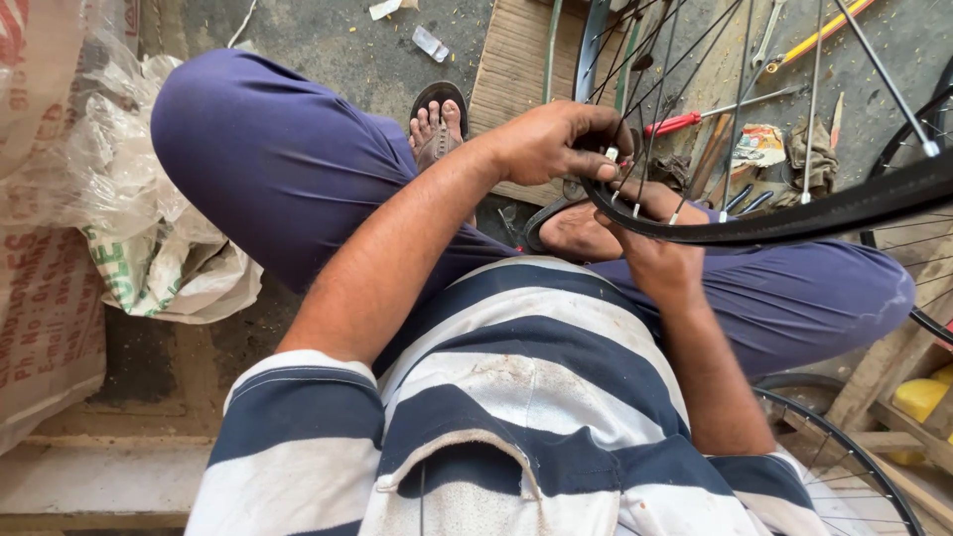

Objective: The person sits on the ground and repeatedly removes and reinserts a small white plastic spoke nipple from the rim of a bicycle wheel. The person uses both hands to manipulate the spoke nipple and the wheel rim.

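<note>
Head view only. Person sat cross-legged on the floor, blue trousers, striped shirt.

Left hand (556,139) sat at 12 o'clock from frame centre, fingers curled over the black rim (794,220) where it bent upward, pinching a small silver part (612,154) at the rim's inner edge. Looked like a spoke nipple, but I couldn't tell for sure.

Right hand (660,253) was at 2 o'clock from centre, just under the rim, thumb and fingers closed up against its underside. Grasping the rim as far as I saw; fingertips were partly hidden behind it.

The rim ran from the hands out toward 3 o'clock and off the right edge, spokes (740,99) fanning up toward 1 o'clock. It hung over the person's right shin, above a sandalled foot (576,230). Other foot (438,124) was at 12 o'clock, near a cardboard sheet (516,69).

Past the spokes at 1 o'clock: a red-handled screwdriver (675,123), a yellow-handled tool (819,35), a rag (812,159), all on the floor.

A second wheel (844,447) lay at 5 o'clock beside the right elbow. Clear plastic wrap (109,169) and printed sacks (45,318) were piled at 9 o'clock.
</note>
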A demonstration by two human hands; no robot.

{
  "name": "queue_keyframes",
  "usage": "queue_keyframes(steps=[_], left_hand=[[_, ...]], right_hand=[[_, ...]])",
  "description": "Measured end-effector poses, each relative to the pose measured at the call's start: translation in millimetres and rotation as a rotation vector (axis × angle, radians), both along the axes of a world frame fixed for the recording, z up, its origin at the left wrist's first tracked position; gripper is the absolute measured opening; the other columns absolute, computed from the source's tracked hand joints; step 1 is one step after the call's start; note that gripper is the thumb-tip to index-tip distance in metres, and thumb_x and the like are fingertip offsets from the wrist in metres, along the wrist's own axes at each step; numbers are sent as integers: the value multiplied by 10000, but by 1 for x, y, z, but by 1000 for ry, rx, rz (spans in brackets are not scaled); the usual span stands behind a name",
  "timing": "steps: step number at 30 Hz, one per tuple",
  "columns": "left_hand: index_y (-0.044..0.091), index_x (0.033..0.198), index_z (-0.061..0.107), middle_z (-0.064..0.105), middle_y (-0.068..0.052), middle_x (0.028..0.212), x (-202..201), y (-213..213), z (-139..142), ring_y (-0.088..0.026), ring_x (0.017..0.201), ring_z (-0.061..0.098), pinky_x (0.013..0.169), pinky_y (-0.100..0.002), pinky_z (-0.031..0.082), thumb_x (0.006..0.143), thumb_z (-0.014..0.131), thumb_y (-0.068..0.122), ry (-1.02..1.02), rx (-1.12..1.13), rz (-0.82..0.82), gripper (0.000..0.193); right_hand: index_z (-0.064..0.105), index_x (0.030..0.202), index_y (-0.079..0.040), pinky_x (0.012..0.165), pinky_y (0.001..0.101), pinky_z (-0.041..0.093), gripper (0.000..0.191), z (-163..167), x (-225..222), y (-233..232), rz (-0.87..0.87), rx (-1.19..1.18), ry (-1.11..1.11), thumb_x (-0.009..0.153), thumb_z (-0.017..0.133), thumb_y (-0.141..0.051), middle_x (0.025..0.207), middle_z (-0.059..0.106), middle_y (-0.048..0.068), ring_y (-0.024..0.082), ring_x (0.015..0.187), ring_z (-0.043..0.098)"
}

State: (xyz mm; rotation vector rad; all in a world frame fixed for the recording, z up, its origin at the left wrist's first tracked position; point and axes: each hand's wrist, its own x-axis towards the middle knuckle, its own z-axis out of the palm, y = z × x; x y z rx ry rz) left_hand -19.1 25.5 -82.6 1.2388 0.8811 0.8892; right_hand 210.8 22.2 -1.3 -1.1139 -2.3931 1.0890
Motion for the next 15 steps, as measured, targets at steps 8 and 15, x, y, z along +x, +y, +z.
queue_keyframes(steps=[8, 15], left_hand=[[78, 1136, 677, 763, -80, 1064, 7, 0, 8, -229, 1013, 733, 884, -367, 563, 883, 803, 353, 181, 90, 99, 394], [121, 1285, 661, 711, -120, 1246, 15, 1, -10, -246, 1148, 715, 962, -377, 584, 963, 639, 590, 295, -37, 430, 570]], right_hand=[[692, 1217, 41, 898, 277, 561, 282, -8, 3, -1, -153, -283, 179, 961, 773, -43, 1098, 736, 103, 148, 996, 690], [618, 1347, 1, 989, 257, 553, 339, -32, -1, 42, -151, -688, 343, 1014, 663, -43, 1214, 715, 53, 113, 1114, 677]])
